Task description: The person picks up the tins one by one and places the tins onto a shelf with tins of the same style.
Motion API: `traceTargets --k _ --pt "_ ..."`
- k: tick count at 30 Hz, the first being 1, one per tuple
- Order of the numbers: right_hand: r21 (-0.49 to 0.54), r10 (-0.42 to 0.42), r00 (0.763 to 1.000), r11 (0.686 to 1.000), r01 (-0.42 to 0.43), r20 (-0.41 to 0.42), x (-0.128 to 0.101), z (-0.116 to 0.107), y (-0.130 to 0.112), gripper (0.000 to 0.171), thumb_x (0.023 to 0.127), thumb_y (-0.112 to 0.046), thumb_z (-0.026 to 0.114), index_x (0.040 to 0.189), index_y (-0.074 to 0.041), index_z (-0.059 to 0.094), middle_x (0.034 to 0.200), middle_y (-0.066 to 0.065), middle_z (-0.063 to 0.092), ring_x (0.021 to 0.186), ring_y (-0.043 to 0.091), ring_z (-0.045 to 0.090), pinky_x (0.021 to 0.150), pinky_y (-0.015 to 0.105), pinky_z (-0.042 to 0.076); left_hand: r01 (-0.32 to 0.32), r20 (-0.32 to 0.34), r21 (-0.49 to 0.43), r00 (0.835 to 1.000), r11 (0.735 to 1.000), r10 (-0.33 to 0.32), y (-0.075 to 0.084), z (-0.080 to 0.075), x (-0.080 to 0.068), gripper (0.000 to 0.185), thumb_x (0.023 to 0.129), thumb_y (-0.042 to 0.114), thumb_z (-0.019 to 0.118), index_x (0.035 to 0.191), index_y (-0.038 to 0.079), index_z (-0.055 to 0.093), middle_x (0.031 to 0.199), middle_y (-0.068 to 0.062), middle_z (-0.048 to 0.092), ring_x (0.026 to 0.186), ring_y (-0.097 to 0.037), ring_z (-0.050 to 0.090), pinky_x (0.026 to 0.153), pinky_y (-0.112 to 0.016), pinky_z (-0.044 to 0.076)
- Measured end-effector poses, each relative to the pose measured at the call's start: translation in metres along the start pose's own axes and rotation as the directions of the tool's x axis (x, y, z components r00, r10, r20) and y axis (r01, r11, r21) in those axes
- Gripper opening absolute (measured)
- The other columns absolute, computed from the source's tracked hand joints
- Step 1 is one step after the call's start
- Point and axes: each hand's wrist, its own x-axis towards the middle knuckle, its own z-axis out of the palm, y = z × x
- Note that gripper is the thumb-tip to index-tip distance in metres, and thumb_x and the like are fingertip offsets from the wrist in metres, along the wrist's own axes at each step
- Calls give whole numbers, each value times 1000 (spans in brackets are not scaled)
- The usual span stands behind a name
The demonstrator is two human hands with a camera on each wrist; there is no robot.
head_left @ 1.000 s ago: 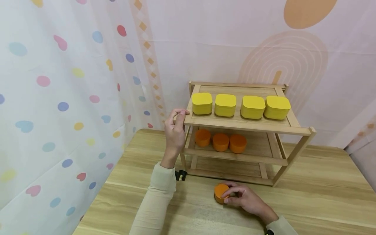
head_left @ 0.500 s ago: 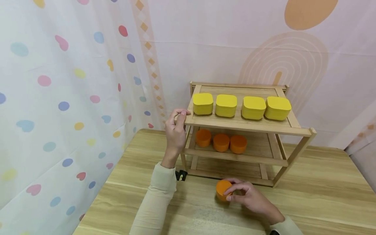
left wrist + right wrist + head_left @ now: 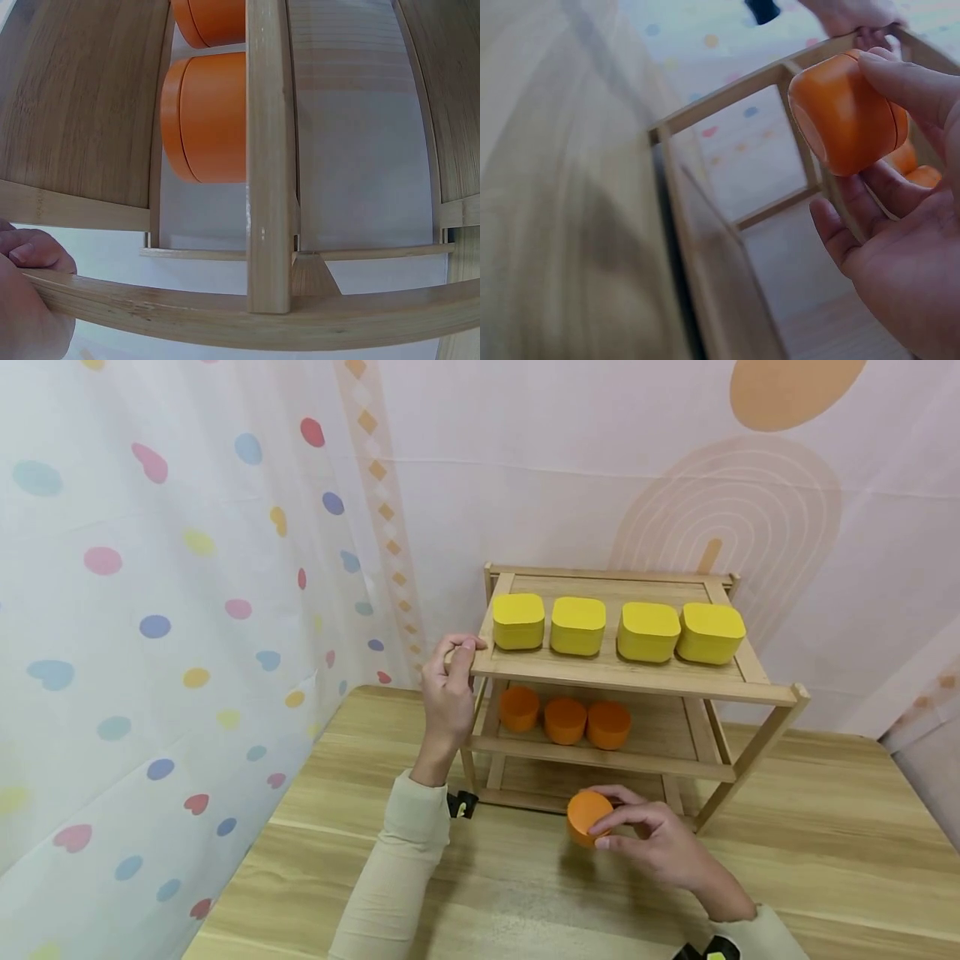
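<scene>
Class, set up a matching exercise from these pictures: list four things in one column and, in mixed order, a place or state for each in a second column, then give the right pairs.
Column one:
1. yellow boxes
2. three orange tins
3. orange tin in hand
4. left hand

Column two:
A. held in the right hand, in front of the wooden rack
B. in a row on the top shelf
C. its grip is on the top shelf's left front corner
D. side by side on the middle shelf

Pairs: 1-B, 2-D, 3-A, 4-C
</scene>
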Motion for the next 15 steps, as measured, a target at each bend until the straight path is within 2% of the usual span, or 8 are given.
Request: traceTargets --k 6,12,15 --pt "-11 23 998 1000 -23 -62 0 -12 -15 29 85 13 65 102 -8 75 140 4 53 125 10 52 100 21 43 4 2 -12 1000 1000 -4 -1 0 -1 31 103 23 45 95 0 65 51 3 33 43 -10 24 41 -23 21" --pt "-9 -39 994 999 38 -104 0 -24 -24 36 82 21 62 103 -5 74 139 2 53 122 11 55 97 21 46 4 3 -15 1000 1000 -4 -1 0 -1 30 103 22 46 95 0 65 53 3 36 43 -10 24 42 -23 21" --pt "5 -94 988 995 96 -118 2 -31 -27 40 81 26 59 105 -3 73 139 5 53 123 14 55 99 22 46 2 2 -13 1000 1000 -2 -1 0 -1 30 103 22 46 95 0 65 54 3 38 44 -10 24 42 -23 22"
